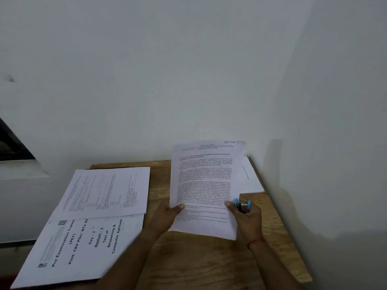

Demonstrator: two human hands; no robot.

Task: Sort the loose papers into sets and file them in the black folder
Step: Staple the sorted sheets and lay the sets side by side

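The left hand holds the bottom left edge of a stack of printed pages, with its thumb on top. The right hand pinches the bottom right edge with its thumb and also grips a small blue stapler. The pages tilt up over the wooden table. On the left lies a booklet that says "Pre Examination", and a printed sheet rests on its far end. A white sheet lies in the far right corner
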